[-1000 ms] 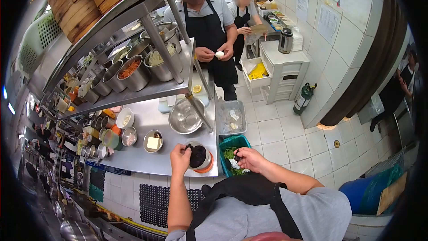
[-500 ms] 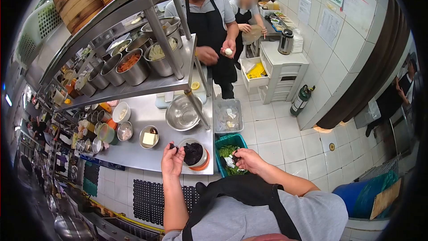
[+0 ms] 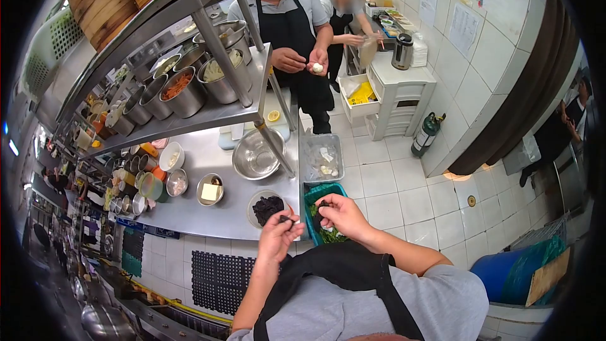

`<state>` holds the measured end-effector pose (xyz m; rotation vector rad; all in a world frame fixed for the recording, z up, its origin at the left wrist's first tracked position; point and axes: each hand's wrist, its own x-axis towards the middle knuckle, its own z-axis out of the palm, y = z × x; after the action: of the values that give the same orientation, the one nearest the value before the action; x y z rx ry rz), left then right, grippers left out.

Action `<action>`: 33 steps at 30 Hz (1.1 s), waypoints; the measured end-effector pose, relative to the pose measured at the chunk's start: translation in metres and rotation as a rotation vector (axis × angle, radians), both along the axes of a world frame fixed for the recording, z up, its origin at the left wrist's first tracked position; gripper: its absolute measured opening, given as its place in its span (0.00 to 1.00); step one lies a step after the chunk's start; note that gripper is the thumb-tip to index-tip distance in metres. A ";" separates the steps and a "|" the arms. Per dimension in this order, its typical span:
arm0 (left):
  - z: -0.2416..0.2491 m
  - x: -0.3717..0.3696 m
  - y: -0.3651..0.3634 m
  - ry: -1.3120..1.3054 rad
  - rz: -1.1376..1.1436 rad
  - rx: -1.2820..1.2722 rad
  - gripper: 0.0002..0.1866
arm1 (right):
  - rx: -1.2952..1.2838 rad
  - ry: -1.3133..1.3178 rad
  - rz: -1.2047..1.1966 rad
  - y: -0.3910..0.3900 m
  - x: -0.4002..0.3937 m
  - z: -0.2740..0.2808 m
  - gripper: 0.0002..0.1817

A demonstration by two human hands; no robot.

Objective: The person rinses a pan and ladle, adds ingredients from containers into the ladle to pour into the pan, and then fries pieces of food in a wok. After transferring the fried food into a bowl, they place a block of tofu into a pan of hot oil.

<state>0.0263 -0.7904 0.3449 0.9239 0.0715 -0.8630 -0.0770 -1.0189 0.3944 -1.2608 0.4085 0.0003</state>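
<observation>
My left hand (image 3: 278, 238) pinches a small black, soft-looking food piece (image 3: 286, 218) just off the counter edge. Close behind it stands a round tub (image 3: 250, 215) heaped with black, crinkled pieces (image 3: 267, 207) of the same look, perhaps wood ear mushroom. My right hand (image 3: 344, 218) is closed on another dark piece (image 3: 323, 204), mostly hidden by the fingers. It hovers over a green bin (image 3: 337, 188) that holds leafy scraps (image 3: 332, 237) and something white.
On the steel counter (image 3: 196, 218) are a metal bowl (image 3: 243, 163) and a small bowl with a pale yellow block (image 3: 210, 192). A shelf (image 3: 189, 117) with metal pots overhangs it. A grey bin (image 3: 341, 158) stands beyond the green one. A co-worker (image 3: 287, 31) holds a white egg-like item (image 3: 317, 68).
My left hand has moved right, from beside the tub to its near right side. My right hand has shifted slightly up and left. The co-worker's hands have come together at the white item.
</observation>
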 end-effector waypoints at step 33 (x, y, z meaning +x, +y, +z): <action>0.003 -0.069 0.334 -0.208 0.817 -0.329 0.17 | -0.687 -0.067 0.660 0.192 -0.039 -0.049 0.17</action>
<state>-0.0424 -0.4565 0.3477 0.5837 0.1121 -0.0129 -0.1162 -0.8266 0.3456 -2.0214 -0.1031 0.4059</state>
